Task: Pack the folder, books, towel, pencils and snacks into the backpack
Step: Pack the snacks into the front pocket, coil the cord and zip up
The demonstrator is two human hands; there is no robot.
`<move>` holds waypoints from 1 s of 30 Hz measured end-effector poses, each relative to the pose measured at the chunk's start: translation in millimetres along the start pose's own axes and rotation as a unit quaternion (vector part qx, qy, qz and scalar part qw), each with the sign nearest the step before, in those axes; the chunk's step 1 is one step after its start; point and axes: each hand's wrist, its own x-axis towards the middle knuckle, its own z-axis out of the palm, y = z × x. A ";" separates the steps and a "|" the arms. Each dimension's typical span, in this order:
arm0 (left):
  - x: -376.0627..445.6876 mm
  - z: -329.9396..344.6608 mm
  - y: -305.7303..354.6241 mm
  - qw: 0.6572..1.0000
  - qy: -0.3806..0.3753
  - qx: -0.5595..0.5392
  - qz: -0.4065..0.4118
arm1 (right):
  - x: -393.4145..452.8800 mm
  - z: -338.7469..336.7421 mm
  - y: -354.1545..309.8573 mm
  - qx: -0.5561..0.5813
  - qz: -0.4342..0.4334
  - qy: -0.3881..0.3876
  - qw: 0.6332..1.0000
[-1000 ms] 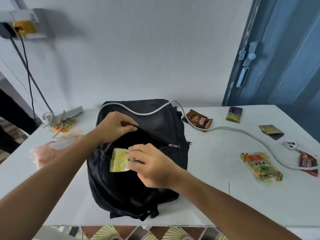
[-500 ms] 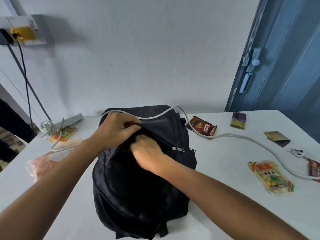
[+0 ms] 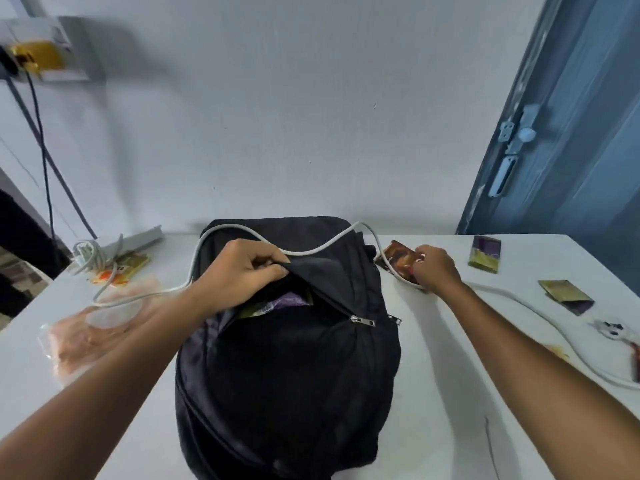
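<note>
A black backpack point(image 3: 287, 375) lies on the white table point(image 3: 450, 393). My left hand point(image 3: 242, 268) grips the upper edge of its front pocket and holds it open; purple and yellow snack packets point(image 3: 277, 303) show inside. To the right of the bag, my right hand point(image 3: 434, 268) closes its fingers on the edge of a red-brown snack packet point(image 3: 398, 258) that lies under a white cable point(image 3: 311, 249). More snacks lie on the table: a purple-yellow packet point(image 3: 484, 253) and a gold packet point(image 3: 566, 295).
The cable runs over the backpack to a plug point(image 3: 611, 329) at the right. On the left lie a clear bag with orange contents point(image 3: 86, 336), a yellow-orange packet point(image 3: 117, 271) and a power strip point(image 3: 133, 239). A blue door point(image 3: 571, 133) stands back right.
My right hand pushed a yellow snack packet into the pocket, drew out with nothing in it and moved right to the red-brown packet. My left hand kept its hold on the pocket edge.
</note>
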 end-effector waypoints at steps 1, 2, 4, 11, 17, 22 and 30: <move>-0.7 0.2 1.1 1.000 -0.005 -0.001 -0.002 | 10.3 9.5 14.1 -0.061 0.011 -0.029 0.998; -1.2 -0.6 0.7 1.000 -0.008 -0.002 -0.003 | 16.3 18.0 20.8 -0.096 0.020 -0.045 0.994; -0.4 -1.5 0.3 1.000 -0.011 -0.006 -0.006 | 25.4 30.5 25.4 -0.106 0.029 -0.049 0.993; 2.5 -2.4 -4.4 1.000 -0.012 -0.008 -0.006 | 31.9 33.1 10.7 0.003 0.103 0.089 0.991; 5.1 -2.9 -4.8 1.000 -0.008 0.008 -0.007 | 28.6 11.6 -5.4 0.106 -0.019 0.212 0.971; 8.0 -5.4 -7.2 0.999 -0.020 0.002 -0.029 | -8.1 -32.2 -67.1 0.428 -0.079 0.046 0.899; 6.9 -14.2 3.9 0.995 -0.074 -0.046 -0.055 | -106.2 -53.8 -127.2 0.388 -0.225 -0.503 0.739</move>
